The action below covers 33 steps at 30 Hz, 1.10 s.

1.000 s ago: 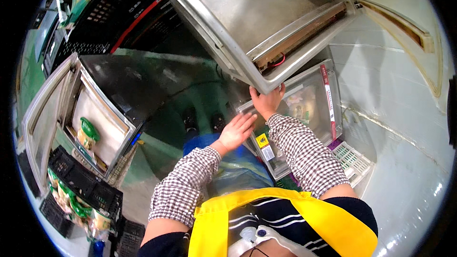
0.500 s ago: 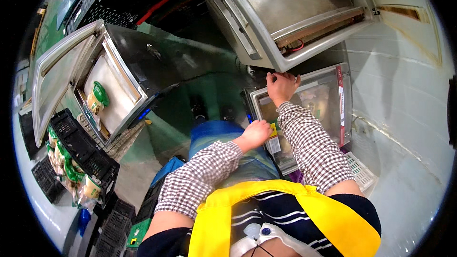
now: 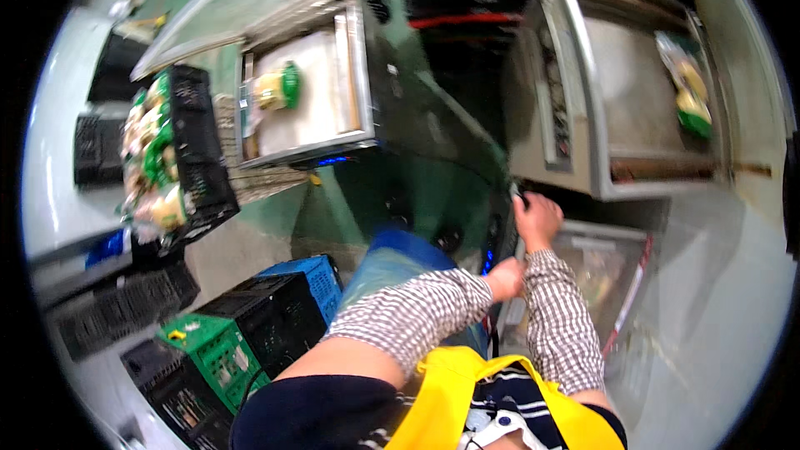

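Observation:
My right hand (image 3: 538,222) reaches forward, its fingers curled at a small dark piece by the lower corner of the upright grey metal machine (image 3: 533,112). What it grips is too blurred to make out. My left hand (image 3: 505,280) is closed beside my right forearm, at the edge of a machine with a clear lid (image 3: 596,262). That lid is down, and pale packed food shows dimly through it. Whether the left fingers hold anything is hidden. A green-and-clear bag of pale food (image 3: 688,92) lies inside the grey machine, above and right of my hands.
Left of me stands a machine with its lid raised (image 3: 250,12), a green-topped bag (image 3: 279,87) inside. A black crate (image 3: 200,146) of similar bags is beside it. Green (image 3: 221,350), black and blue crates (image 3: 312,279) stand at my lower left. A pale wall (image 3: 717,283) is at right.
My view has turned, so the machines sit differently in it. My right hand has gone from the closed lid's upper edge to a dark piece at its left. The left stays closed.

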Each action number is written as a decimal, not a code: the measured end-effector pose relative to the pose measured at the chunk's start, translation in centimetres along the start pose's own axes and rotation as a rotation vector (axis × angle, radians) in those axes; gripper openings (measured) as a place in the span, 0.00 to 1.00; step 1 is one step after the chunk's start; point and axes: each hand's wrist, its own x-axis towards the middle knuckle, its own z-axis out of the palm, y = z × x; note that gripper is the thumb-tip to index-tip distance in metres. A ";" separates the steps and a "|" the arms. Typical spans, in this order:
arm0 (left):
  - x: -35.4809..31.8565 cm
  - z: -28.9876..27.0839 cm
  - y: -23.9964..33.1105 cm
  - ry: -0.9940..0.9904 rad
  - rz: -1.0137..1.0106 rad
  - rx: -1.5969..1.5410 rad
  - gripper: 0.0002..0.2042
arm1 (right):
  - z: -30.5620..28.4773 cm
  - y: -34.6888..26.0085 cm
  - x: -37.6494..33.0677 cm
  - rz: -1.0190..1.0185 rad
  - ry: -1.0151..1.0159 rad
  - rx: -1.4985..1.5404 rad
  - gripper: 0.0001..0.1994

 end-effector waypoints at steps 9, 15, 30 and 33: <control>-7.0 -16.0 -6.5 0.123 -0.289 -0.148 0.07 | 6.4 4.9 -2.2 -0.198 -0.030 -0.375 0.09; -21.8 -32.8 -21.3 0.702 -0.861 0.575 0.04 | 21.3 17.6 -3.7 -0.323 0.208 -0.640 0.13; -40.8 -40.0 -31.5 0.555 -1.509 0.746 0.28 | 3.8 0.9 0.6 0.119 -0.285 -0.327 0.12; -40.6 -40.6 -31.7 0.589 -1.421 0.804 0.22 | 3.7 0.6 0.6 0.142 -0.289 -0.333 0.12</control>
